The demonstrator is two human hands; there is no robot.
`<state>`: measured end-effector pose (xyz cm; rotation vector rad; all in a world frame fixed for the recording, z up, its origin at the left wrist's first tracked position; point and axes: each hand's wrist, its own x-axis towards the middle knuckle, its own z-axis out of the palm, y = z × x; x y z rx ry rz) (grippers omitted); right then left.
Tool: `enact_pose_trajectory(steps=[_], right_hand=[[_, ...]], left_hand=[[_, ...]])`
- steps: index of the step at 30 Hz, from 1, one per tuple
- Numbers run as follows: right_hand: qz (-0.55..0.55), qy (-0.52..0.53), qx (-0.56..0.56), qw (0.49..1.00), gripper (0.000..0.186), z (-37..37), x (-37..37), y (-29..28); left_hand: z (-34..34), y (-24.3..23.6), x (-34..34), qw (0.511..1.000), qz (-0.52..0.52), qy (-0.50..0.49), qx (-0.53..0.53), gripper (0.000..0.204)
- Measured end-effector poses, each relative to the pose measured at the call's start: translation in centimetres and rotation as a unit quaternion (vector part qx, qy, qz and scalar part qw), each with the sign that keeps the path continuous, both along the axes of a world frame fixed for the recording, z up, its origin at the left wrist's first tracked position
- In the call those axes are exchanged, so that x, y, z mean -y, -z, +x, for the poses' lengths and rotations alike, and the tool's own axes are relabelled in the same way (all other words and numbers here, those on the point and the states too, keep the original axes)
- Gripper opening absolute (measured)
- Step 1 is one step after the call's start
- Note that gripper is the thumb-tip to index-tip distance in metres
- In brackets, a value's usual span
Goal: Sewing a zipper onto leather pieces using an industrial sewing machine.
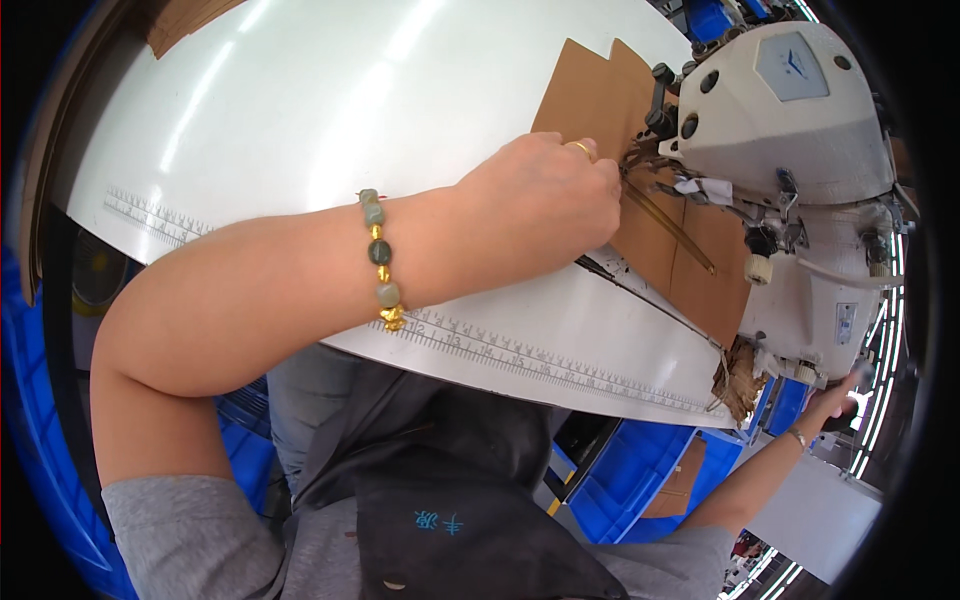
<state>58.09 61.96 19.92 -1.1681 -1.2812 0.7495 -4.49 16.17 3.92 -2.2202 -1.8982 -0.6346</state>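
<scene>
Brown panel (645, 248) lies partly under the curled left grip (592, 180); can't tell its hold.

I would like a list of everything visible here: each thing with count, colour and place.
Table: one, white, ruler-marked, centre
Sewing machine: one, off-white, right
Sheet pieces: several, brown, mostly by machine
Slim bar: one, amber, across sheet pieces
Bins: several, blue, below table
Lights: several, white, right edge
Bracelets: two, green-gold left wrist, silvery right wrist
Ring: one, gold, left finger
Apron: one, dark, lower centre
Shirt: one, grey, lower edge
Left hand: one, bare, at sheet pieces
Right hand: one, blurred, far right
</scene>
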Motion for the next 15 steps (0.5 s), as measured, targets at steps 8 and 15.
enact_pose_trajectory(steps=[8, 15], right_hand=[[0.166, -0.044, -0.138, 0.975, 0.058, -1.8, 1.4, 5.3], [0.218, 0.125, -0.002, 0.968, 0.043, -10.2, 9.7, 5.1]], left_hand=[[-0.1, -0.4, 0.0, 0.999, -0.048, -0.008, -0.006, 0.042], [-0.2, -1.2, 0.1, 1.000, -0.003, 0.005, -0.001, 0.039]])
